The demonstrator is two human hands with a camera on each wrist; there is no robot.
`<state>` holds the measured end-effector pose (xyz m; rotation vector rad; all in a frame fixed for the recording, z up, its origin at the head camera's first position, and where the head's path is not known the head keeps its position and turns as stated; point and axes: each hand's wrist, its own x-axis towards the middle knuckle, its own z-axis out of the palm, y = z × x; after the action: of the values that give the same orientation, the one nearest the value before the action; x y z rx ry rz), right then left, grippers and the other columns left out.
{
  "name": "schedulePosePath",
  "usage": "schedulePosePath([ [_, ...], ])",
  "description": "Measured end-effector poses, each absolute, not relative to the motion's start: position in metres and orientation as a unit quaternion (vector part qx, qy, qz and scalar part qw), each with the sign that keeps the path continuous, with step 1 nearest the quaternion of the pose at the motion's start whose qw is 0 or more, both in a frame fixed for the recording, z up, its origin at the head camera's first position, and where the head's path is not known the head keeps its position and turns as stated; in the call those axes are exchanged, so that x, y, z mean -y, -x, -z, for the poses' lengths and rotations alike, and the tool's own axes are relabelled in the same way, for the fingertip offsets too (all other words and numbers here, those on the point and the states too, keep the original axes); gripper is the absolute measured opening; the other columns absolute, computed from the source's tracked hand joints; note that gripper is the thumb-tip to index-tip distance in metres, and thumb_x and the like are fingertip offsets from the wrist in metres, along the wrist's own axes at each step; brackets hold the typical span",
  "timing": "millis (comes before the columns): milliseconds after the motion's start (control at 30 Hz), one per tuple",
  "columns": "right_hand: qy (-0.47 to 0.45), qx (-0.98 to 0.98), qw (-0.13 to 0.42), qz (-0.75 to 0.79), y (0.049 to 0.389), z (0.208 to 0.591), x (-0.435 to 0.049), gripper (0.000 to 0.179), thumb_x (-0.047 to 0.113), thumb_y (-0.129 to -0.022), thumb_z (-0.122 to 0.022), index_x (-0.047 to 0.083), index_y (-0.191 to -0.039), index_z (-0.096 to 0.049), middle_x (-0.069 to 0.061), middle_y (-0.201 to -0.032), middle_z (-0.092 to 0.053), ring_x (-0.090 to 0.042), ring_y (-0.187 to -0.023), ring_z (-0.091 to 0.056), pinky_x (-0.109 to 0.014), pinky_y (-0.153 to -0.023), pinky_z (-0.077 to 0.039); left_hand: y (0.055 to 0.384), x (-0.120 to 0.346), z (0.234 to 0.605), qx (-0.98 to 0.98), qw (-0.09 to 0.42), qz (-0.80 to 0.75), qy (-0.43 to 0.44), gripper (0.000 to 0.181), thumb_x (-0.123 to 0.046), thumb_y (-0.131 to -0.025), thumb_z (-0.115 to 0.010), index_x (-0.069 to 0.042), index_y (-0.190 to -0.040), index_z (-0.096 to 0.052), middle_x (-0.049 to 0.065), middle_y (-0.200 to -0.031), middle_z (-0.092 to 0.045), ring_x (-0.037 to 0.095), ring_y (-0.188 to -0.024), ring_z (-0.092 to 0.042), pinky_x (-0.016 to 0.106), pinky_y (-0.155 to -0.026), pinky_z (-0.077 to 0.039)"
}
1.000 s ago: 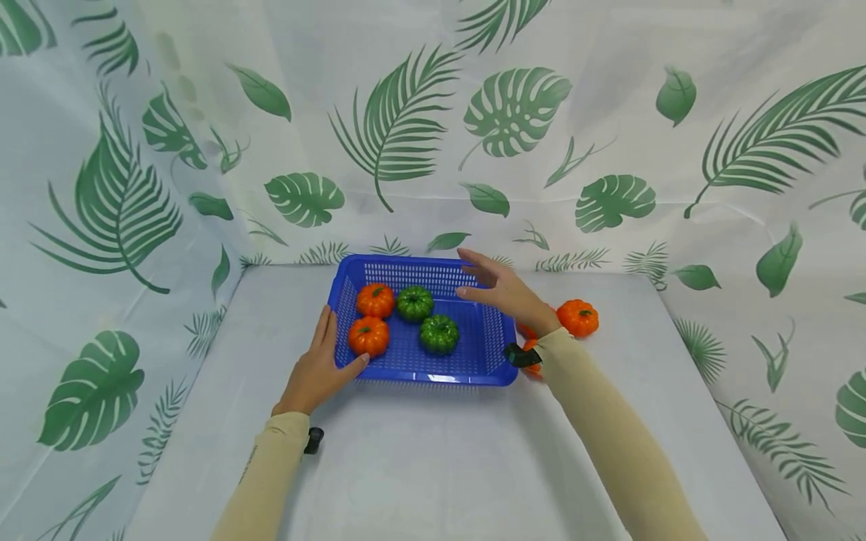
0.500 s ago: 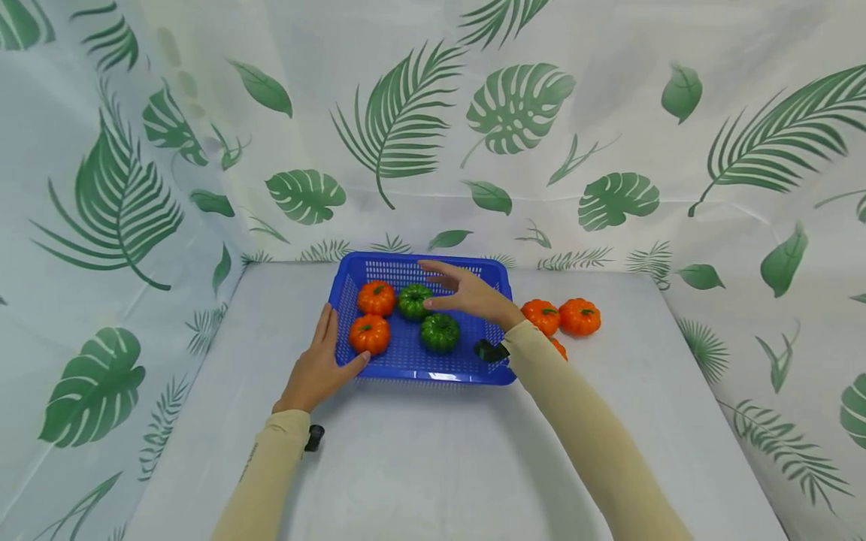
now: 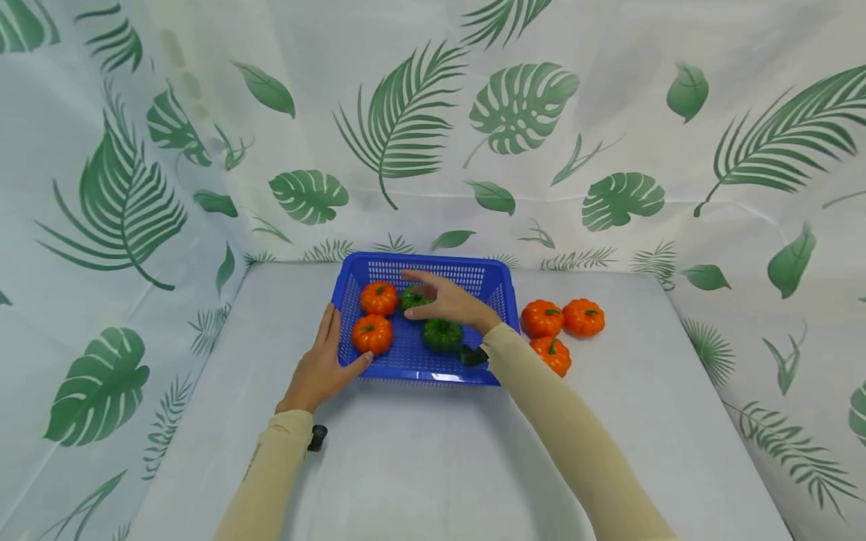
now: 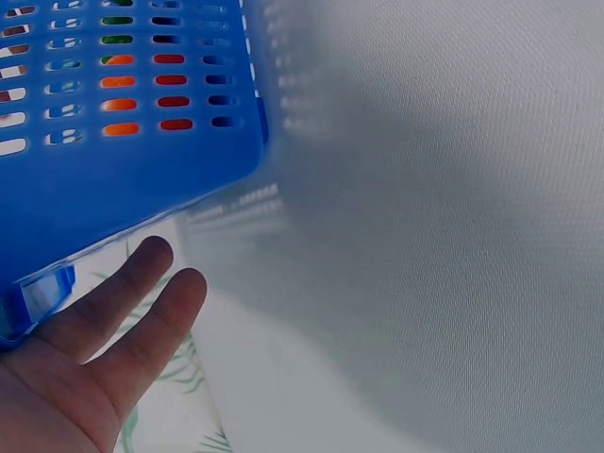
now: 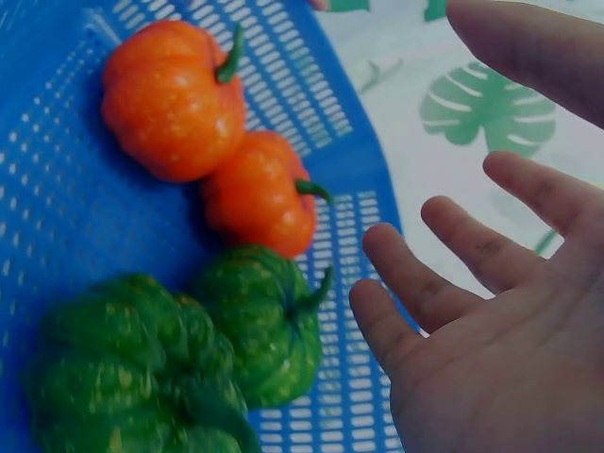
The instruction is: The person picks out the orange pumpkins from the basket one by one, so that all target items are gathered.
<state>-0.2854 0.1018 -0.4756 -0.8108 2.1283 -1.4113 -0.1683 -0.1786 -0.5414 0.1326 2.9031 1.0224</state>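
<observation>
A blue plastic basket (image 3: pixel 433 375) with slotted sides stands on the table. In it lie two orange pumpkins (image 3: pixel 372 335) on the left and two green pumpkins (image 3: pixel 443 336) in the middle. My left hand (image 3: pixel 315 374) rests against the basket's left side, fingers straight and thumb at the front rim. In the left wrist view, two extended fingers of the left hand (image 4: pixel 104 354) show beside the basket wall (image 4: pixel 123 184). My right hand (image 3: pixel 452 302) hovers over the basket with spread fingers and holds nothing, partly covering the rear green pumpkin (image 3: pixel 413 295).
Right of the basket, on the white table (image 3: pixel 419 466), sit three more orange pumpkins (image 3: pixel 584 318) close together. A white curtain (image 3: pixel 419 113) with green leaf prints rises behind and at both sides. The right sleeve (image 3: pixel 555 421) passes over the basket's front right corner.
My right hand has moved left across the basket, from its right side to above the green pumpkins, uncovering the pumpkins outside. My left hand has stayed at the basket's left side.
</observation>
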Motion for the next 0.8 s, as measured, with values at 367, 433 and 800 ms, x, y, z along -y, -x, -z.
schedulePosePath([
  [367, 0.329, -0.776, 0.258, 0.472, 0.294, 0.491, -0.068, 0.079, 0.016, -0.097, -0.075, 0.011, -0.167, -0.039, -0.022, -0.169, -0.036, -0.049, -0.149, -0.040, -0.067, -0.121, -0.031, 0.167, 0.179, 0.539, -0.944, 0.026, -0.326, -0.042, 0.113, -0.060, -0.098, -0.070, -0.004, -0.172, -0.005, 0.005, -0.180, 0.009, 0.054, -0.143, -0.048, 0.066, -0.110, -0.045],
  [433, 0.327, -0.781, 0.264, 0.462, 0.294, 0.493, -0.064, 0.080, 0.015, -0.097, -0.076, 0.009, -0.167, -0.039, -0.022, -0.168, -0.037, -0.047, -0.150, -0.040, -0.066, -0.121, -0.032, 0.167, 0.179, 0.538, -0.944, 0.025, -0.327, -0.043, 0.113, -0.060, -0.098, -0.070, -0.004, -0.172, -0.005, 0.005, -0.180, 0.009, 0.053, -0.143, -0.048, 0.066, -0.110, -0.045],
  [800, 0.338, -0.803, 0.278, 0.404, 0.291, 0.504, -0.050, 0.075, 0.011, -0.097, -0.078, 0.008, -0.164, -0.044, -0.014, -0.166, -0.043, -0.036, -0.150, -0.043, -0.055, -0.123, -0.035, 0.168, 0.180, 0.540, -0.942, 0.023, -0.333, -0.046, 0.113, -0.061, -0.098, -0.069, -0.005, -0.172, -0.006, 0.002, -0.180, 0.009, 0.053, -0.141, -0.050, 0.065, -0.109, -0.046],
])
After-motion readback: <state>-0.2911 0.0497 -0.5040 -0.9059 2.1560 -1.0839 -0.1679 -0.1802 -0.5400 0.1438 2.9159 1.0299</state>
